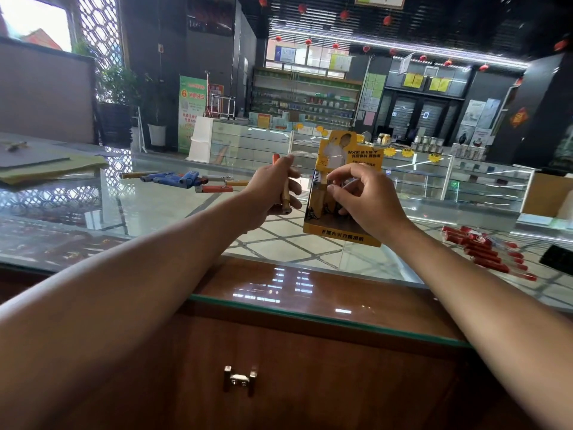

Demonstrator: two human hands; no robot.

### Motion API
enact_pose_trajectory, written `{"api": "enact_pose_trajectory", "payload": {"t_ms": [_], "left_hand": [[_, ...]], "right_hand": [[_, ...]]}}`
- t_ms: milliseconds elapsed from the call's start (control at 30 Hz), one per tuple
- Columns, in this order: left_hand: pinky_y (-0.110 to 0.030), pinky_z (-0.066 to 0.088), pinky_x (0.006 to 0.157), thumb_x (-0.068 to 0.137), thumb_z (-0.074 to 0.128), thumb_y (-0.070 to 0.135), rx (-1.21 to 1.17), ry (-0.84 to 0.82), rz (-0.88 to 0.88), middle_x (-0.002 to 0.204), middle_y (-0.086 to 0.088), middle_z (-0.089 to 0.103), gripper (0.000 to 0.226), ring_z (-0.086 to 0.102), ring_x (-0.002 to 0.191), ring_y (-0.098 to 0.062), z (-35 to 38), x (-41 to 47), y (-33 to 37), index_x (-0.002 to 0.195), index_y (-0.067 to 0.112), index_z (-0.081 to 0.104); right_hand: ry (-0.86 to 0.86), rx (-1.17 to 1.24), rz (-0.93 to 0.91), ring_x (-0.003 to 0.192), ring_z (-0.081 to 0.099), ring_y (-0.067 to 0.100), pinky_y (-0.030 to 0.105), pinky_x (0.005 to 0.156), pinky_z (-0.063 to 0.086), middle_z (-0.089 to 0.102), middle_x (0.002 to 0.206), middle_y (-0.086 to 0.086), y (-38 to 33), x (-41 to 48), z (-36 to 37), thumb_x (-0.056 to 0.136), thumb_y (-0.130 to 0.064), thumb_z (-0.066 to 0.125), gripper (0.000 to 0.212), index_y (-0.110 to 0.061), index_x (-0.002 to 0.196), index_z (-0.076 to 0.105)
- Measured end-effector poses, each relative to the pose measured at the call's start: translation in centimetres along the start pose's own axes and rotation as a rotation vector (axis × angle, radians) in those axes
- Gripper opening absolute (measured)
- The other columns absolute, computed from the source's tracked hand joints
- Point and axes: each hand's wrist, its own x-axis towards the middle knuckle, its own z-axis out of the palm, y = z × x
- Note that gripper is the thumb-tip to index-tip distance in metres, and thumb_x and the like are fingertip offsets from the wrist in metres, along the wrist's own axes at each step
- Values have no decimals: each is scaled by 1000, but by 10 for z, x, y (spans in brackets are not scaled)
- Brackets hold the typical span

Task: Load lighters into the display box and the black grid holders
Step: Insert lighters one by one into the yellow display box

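A yellow display box (344, 234) stands upright on the glass counter, with one yellow lighter (322, 187) showing inside at its left. My right hand (366, 200) is in front of the box, fingertips pinching a lighter at the box's opening; most of that lighter is hidden by the fingers. To the left of the box my left hand (273, 193) grips a few lighters (285, 197), one orange top sticking up. Loose blue, orange and yellow lighters (192, 181) lie on the glass further left.
Several red lighters (486, 252) lie on the glass at the right, beside a black object (556, 259) at the frame edge. Papers (46, 167) sit on the counter at far left. A wooden drawer front with a metal handle (240, 378) is below the counter edge.
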Motion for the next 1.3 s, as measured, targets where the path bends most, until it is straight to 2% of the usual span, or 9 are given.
{"api": "enact_pose_trajectory", "payload": {"t_ms": [200,333,433,567,633,800,900,1033,1300], "left_hand": [[-31,37,63,104,48,44,-51,98,-36,62,6,60,32,47,62,-12,-2,4,3,83,22,56],[-29,37,63,103,51,53,-161,66,-52,73,3,62,38,46,61,-11,-2,2,5,85,21,57],[-25,39,57,103,52,53,-185,45,-39,85,-4,66,43,51,66,-12,0,0,6,84,15,63],[-23,44,53,101,55,52,-237,-22,-47,93,-11,67,60,54,68,-13,-1,1,4,60,16,79],[-22,45,52,101,56,51,-251,-48,-53,87,-10,70,58,56,65,-12,-1,2,4,64,13,81],[-22,48,51,102,55,50,-232,-50,-53,78,-9,71,54,60,61,-13,0,1,6,111,-1,68],[-25,49,51,102,55,48,-222,-39,-46,79,-10,69,42,63,64,-17,1,-1,7,96,8,61],[-26,45,51,105,50,48,-176,-53,-36,88,-9,76,37,65,61,-19,3,-2,5,103,11,58],[-26,36,50,105,50,47,-106,-134,-49,69,-3,65,33,54,53,-18,2,-4,5,97,18,61]], "right_hand": [[-15,-18,-25,68,66,6,20,54,53,67,105,-1,-2,0,0,96,-22,71,14,-22,110,70],[-55,26,-40,71,66,16,35,59,60,68,104,-4,-6,-2,1,97,-32,70,15,-27,111,68],[-92,97,-43,68,66,18,30,56,58,69,100,-6,-12,-4,0,95,-34,73,21,-24,113,67],[-108,108,-31,63,66,12,23,54,54,69,97,-6,-14,-5,1,91,-31,78,28,-22,115,67],[-108,105,-17,64,68,14,26,54,56,70,98,-6,-14,-5,1,91,-30,78,27,-22,114,67],[-106,134,14,62,71,17,30,54,59,74,95,-5,-14,-6,0,94,-26,74,21,-17,112,68],[-85,134,21,60,70,16,28,53,57,73,93,-2,-12,-5,0,97,-26,70,18,-15,112,69],[-46,153,39,58,68,17,29,51,55,74,87,3,-9,-2,-1,100,-29,66,19,-15,114,68],[67,296,107,53,61,13,25,46,51,72,78,1,-9,2,-4,105,-21,58,11,-19,111,67]]}}
